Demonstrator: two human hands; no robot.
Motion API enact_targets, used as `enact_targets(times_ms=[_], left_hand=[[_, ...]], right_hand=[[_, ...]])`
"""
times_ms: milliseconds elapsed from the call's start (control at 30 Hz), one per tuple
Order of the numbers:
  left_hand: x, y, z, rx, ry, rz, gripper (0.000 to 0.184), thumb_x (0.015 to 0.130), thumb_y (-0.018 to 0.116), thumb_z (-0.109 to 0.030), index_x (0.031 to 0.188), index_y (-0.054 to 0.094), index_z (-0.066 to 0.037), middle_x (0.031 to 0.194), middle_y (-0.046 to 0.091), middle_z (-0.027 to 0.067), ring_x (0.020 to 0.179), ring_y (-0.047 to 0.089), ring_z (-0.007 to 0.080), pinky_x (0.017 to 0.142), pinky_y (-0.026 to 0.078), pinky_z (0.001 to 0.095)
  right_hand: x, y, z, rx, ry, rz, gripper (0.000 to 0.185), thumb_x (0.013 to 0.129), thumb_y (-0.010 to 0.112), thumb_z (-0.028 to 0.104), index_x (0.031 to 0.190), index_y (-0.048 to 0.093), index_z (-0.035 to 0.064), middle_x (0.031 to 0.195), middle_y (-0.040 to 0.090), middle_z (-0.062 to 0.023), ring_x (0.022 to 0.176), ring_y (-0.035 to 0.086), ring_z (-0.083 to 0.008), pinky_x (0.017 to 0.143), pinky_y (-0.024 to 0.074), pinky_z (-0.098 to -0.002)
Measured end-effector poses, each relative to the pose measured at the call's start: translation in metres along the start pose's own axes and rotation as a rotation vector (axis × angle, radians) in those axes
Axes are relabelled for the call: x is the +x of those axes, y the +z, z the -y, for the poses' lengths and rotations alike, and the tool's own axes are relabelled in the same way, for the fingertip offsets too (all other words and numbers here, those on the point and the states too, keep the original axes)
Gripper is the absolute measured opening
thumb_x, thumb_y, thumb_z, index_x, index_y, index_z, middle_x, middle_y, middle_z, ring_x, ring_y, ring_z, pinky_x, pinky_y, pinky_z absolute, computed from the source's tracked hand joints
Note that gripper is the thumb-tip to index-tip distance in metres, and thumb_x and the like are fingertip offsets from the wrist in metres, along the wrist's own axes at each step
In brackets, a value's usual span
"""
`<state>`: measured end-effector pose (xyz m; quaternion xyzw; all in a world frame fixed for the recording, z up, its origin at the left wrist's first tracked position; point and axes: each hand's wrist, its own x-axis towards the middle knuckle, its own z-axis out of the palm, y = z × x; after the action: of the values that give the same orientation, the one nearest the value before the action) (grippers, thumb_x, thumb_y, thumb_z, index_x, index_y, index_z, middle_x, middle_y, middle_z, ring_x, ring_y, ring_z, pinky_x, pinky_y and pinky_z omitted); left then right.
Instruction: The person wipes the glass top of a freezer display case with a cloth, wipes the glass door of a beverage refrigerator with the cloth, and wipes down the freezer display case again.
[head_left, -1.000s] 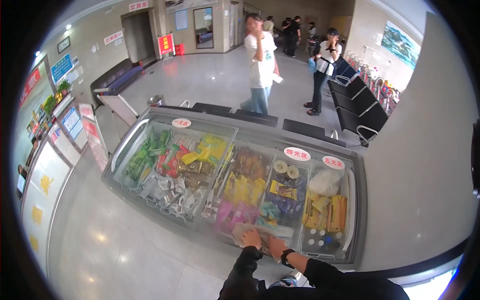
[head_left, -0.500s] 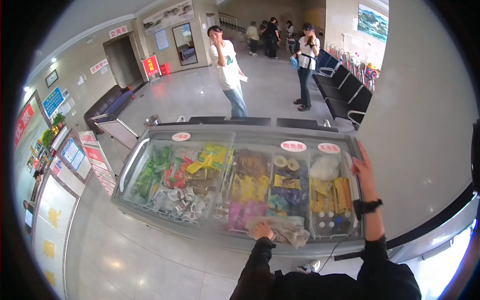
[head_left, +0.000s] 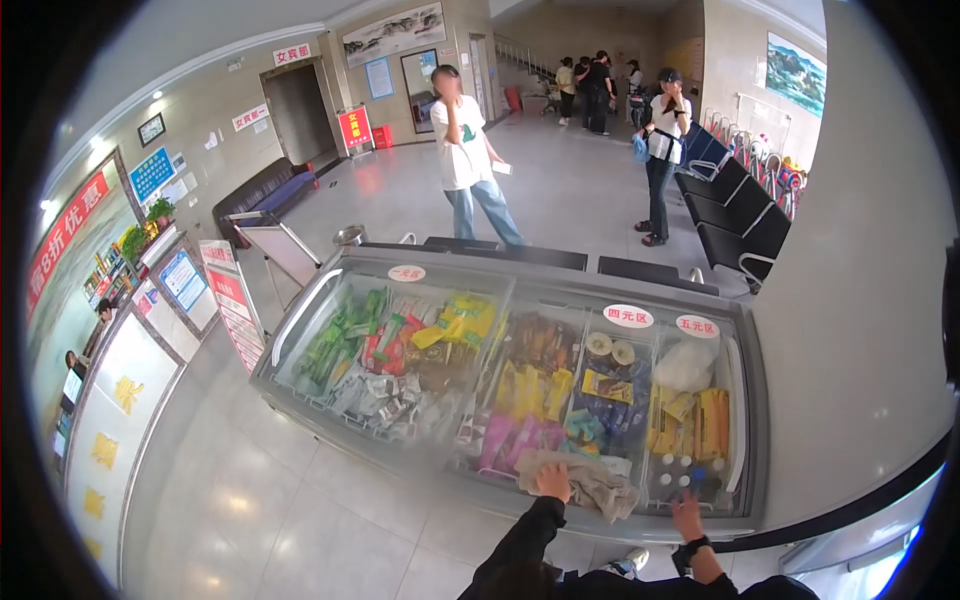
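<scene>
A glass-topped chest freezer holds packaged ice treats in wire baskets. My left hand rests on a crumpled beige cloth lying on the glass near the front edge, its fingers pressed on the cloth. To the right, my right hand, with a dark band on the wrist, is at the front edge near the white-capped bottles; its fingers are apart and hold nothing. Under the glass are green packs, yellow packs and a white bag.
A person in a white T-shirt stands behind the freezer, another farther right. Black chairs stand beyond. At the left are a counter and a sign stand; a wall borders the right.
My right hand left the cloth, reached the freezer's right side, then came back to the front edge. The cloth is more spread out under my left hand. The view has shifted.
</scene>
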<state>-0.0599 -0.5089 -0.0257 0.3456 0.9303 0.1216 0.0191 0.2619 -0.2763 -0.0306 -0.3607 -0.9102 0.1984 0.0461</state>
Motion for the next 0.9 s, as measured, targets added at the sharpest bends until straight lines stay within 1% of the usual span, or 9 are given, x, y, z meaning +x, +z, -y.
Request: enact_targets(times_ms=[33,67,133,167,267,467,567,767,900], left_hand=[[0.000,0.001,-0.002,-0.003,-0.009,-0.017,0.031,0.083,0.057,-0.020,0.112,0.052,-0.012,0.108,0.056,0.0153,0.103,0.052,0.0382,0.088,0.039,0.0523],[0.000,0.001,-0.003,0.006,-0.010,-0.034,0.026,0.084,0.055,-0.020,0.109,0.053,-0.013,0.107,0.056,0.0147,0.102,0.052,0.0370,0.086,0.040,0.0514],[-0.001,-0.003,-0.004,0.030,-0.010,-0.069,0.019,0.086,0.050,-0.020,0.104,0.056,-0.014,0.103,0.056,0.0135,0.100,0.053,0.0345,0.082,0.040,0.0496],[-0.002,-0.001,-0.002,0.046,0.004,-0.097,0.019,0.086,0.050,-0.020,0.102,0.056,-0.014,0.102,0.056,0.0137,0.099,0.053,0.0351,0.081,0.040,0.0495],[-0.002,0.006,0.000,0.081,0.031,-0.157,0.017,0.086,0.050,-0.019,0.101,0.056,-0.014,0.100,0.056,0.0134,0.097,0.053,0.0349,0.080,0.040,0.0489],[0.001,0.009,-0.002,0.129,-0.001,-0.072,0.017,0.087,0.051,-0.021,0.102,0.054,-0.014,0.099,0.055,0.0125,0.094,0.052,0.0338,0.079,0.040,0.0483],[0.003,-0.007,-0.004,0.061,-0.017,0.147,0.025,0.092,0.049,-0.021,0.114,0.046,-0.011,0.112,0.052,0.0169,0.103,0.050,0.0372,0.083,0.042,0.0517],[0.003,-0.011,-0.006,0.060,-0.024,0.149,0.025,0.091,0.050,-0.021,0.114,0.046,-0.011,0.111,0.051,0.0163,0.101,0.050,0.0369,0.082,0.042,0.0517],[0.002,-0.007,-0.004,0.088,-0.007,0.114,0.026,0.090,0.052,-0.021,0.113,0.047,-0.011,0.109,0.051,0.0158,0.101,0.051,0.0370,0.080,0.042,0.0516]], right_hand=[[-0.007,0.014,0.014,-0.001,0.063,0.142,0.060,0.094,0.046,0.044,0.138,0.043,0.0035,0.140,0.035,-0.0345,0.128,0.034,-0.0512,0.106,0.0292,-0.0560],[-0.015,0.021,0.023,-0.070,0.146,0.163,0.066,0.093,0.044,0.048,0.142,0.036,0.0046,0.143,0.029,-0.0340,0.132,0.029,-0.0499,0.108,0.0250,-0.0568],[-0.029,-0.007,0.084,-0.206,0.312,0.204,0.078,0.092,0.041,0.056,0.149,0.023,0.0068,0.151,0.016,-0.0328,0.139,0.020,-0.0474,0.111,0.0166,-0.0585],[-0.025,-0.012,0.083,-0.181,0.328,0.302,0.085,0.091,0.040,0.060,0.152,0.012,0.0091,0.153,0.004,-0.0325,0.140,0.013,-0.0489,0.112,0.0120,-0.0594],[-0.020,-0.028,0.092,-0.126,0.373,0.407,0.085,0.091,0.040,0.059,0.153,0.010,0.0088,0.154,0.003,-0.0305,0.143,0.008,-0.0456,0.113,0.0087,-0.0580],[-0.020,-0.026,0.092,-0.125,0.381,0.414,0.085,0.091,0.039,0.058,0.153,0.006,0.0086,0.154,0.000,-0.0308,0.142,0.007,-0.0479,0.113,0.0077,-0.0586],[-0.020,-0.024,0.091,-0.137,0.372,0.409,0.085,0.092,0.037,0.060,0.153,0.004,0.0099,0.153,-0.001,-0.0325,0.142,0.006,-0.0490,0.112,0.0086,-0.0600],[-0.019,-0.023,0.089,-0.134,0.379,0.428,0.086,0.092,0.038,0.059,0.153,0.004,0.0088,0.153,-0.002,-0.0328,0.142,0.006,-0.0487,0.112,0.0088,-0.0607],[-0.017,-0.030,0.096,-0.134,0.383,0.420,0.084,0.092,0.041,0.057,0.152,0.009,0.0076,0.153,0.004,-0.0329,0.142,0.010,-0.0477,0.112,0.0117,-0.0607]])
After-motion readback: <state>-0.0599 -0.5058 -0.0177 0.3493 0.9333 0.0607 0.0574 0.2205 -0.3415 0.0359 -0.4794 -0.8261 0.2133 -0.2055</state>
